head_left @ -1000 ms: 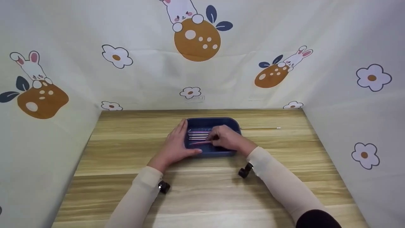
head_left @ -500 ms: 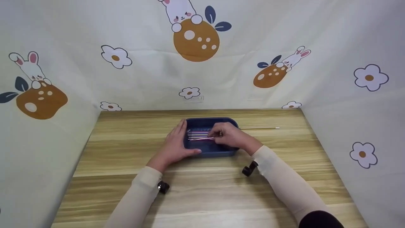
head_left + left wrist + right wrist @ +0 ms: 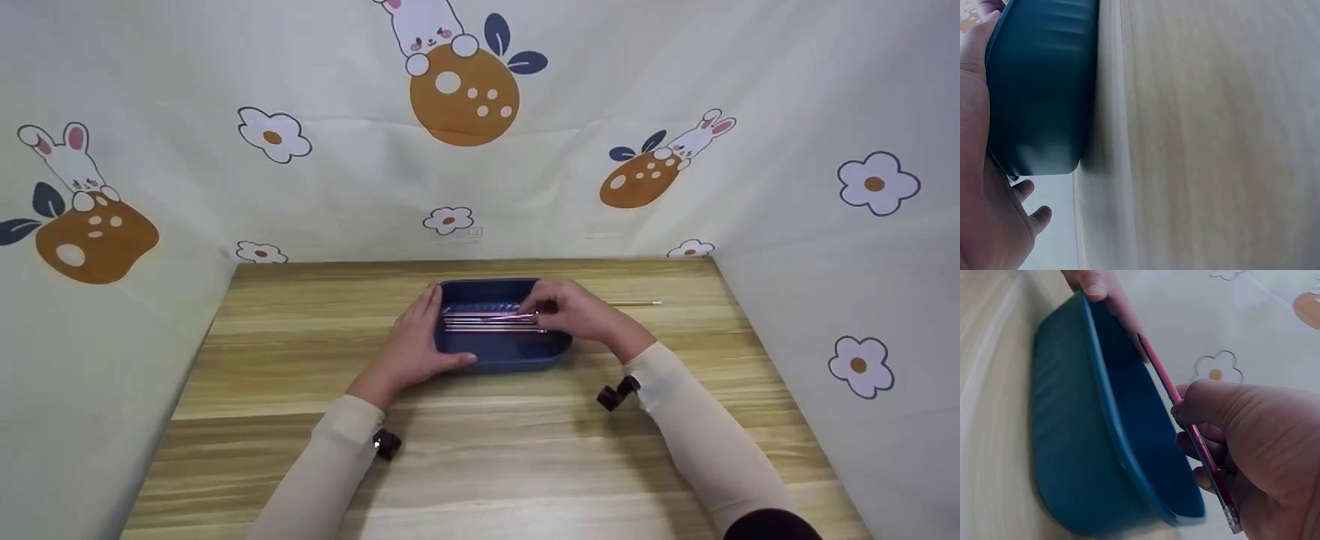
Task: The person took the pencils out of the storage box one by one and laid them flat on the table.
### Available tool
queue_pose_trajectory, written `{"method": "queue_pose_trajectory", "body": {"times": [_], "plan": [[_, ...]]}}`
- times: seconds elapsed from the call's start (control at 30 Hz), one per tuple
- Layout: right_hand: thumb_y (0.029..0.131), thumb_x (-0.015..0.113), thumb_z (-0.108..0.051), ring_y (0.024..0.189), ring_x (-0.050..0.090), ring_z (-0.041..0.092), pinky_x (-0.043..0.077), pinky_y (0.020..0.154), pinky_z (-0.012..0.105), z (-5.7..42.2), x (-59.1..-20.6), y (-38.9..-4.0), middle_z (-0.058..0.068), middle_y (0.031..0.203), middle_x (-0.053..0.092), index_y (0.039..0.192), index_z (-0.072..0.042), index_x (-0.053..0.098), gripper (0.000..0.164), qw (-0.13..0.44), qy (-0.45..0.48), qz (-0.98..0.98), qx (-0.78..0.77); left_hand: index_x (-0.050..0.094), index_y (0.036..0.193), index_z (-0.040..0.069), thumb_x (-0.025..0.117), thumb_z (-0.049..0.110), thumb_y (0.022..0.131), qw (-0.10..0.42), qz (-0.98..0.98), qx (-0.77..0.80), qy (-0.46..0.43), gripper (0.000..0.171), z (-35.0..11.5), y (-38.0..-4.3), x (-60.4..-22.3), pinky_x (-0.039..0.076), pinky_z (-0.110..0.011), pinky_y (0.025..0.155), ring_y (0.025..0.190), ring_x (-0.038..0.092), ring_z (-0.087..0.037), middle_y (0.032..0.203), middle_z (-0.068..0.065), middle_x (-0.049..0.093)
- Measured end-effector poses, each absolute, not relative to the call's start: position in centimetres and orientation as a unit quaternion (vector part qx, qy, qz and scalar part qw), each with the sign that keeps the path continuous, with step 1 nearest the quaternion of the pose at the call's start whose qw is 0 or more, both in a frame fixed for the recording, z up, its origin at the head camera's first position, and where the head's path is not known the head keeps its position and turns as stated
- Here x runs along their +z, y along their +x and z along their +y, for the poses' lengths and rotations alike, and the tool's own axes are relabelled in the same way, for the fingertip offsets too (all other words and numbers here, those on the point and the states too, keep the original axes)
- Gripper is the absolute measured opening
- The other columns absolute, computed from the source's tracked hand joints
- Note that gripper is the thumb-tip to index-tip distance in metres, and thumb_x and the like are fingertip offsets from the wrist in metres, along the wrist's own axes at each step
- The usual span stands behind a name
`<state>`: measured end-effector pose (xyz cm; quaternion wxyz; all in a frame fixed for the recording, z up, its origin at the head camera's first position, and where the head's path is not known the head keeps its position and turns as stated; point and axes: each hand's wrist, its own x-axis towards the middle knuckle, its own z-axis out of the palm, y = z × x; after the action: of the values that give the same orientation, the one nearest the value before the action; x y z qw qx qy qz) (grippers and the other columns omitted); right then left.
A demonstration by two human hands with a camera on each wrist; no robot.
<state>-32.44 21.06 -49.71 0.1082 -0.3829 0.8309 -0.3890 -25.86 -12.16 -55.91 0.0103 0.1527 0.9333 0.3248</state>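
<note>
A blue plastic bin [image 3: 502, 365] stands on the table, with several pencils [image 3: 487, 328] lying side by side in it. My left hand [image 3: 411, 345] spreads along the bin's left end, its thumb reaching over the front rim and its fingers extended toward the back. Between the thumb and fingers of my right hand [image 3: 574, 309] is a red pencil with dark stripes [image 3: 1159, 374], tilted over the bin's right part. Its sharpened tip points away from the hand, and the eraser end lies by the palm. In the left wrist view the bin's side wall [image 3: 1044, 90] fills the upper left.
A yellow pencil [image 3: 634, 303] lies on the table right of the bin, partly hidden behind my right hand. Cloth walls [image 3: 337, 180] printed with rabbits and flowers enclose the wooden table [image 3: 480, 450] at the back and both sides.
My right hand has moved right and slightly back with the red pencil, toward the bin's right end, uncovering more of the lying pencils. The left hand stays at the bin's left end.
</note>
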Motion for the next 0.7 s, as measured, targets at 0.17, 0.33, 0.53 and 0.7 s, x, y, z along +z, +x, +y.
{"method": "queue_pose_trajectory", "body": {"times": [0.17,0.33,0.53,0.7], "plan": [[0.098,0.071,0.008,0.091,0.062,0.023,0.052,0.078,0.029,22.9,-49.0,-32.4,0.018,0.11,0.076,0.118,-0.002,0.084,0.026,0.099,-0.364,0.84,-0.389,0.009,0.179,0.009,0.087,0.077,0.078,0.022,0.935,0.324,0.142,0.144,-12.2,-25.8,-55.9,0.015,-0.062,0.135,0.168,0.016,-0.044,0.185,-0.014,0.01],[0.101,0.073,0.005,0.087,0.061,0.021,0.049,0.075,0.028,24.6,-48.7,-32.5,0.014,0.107,0.077,0.117,-0.005,0.085,0.023,0.088,-0.358,0.849,-0.378,0.01,0.179,0.009,0.088,0.077,0.078,0.021,0.935,0.325,0.141,0.145,-12.2,-25.7,-55.8,0.016,-0.062,0.135,0.168,0.016,-0.044,0.185,-0.015,0.01],[0.101,0.074,0.004,0.088,0.06,0.02,0.049,0.075,0.028,26.6,-48.5,-32.4,0.005,0.104,0.078,0.116,-0.011,0.087,0.025,0.092,-0.343,0.852,-0.385,0.01,0.179,0.009,0.089,0.076,0.077,0.015,0.935,0.324,0.141,0.145,-12.2,-25.8,-55.8,0.017,-0.063,0.134,0.168,0.017,-0.044,0.185,-0.015,0.01],[0.102,0.075,0.004,0.088,0.062,0.021,0.05,0.074,0.027,28.6,-48.6,-32.3,0.01,0.105,0.079,0.115,-0.014,0.088,0.026,0.091,-0.322,0.858,-0.39,0.009,0.179,0.01,0.087,0.08,0.077,0.015,0.937,0.32,0.143,0.145,-12.1,-25.8,-55.9,0.017,-0.062,0.134,0.168,0.017,-0.044,0.186,-0.014,0.009]]}}
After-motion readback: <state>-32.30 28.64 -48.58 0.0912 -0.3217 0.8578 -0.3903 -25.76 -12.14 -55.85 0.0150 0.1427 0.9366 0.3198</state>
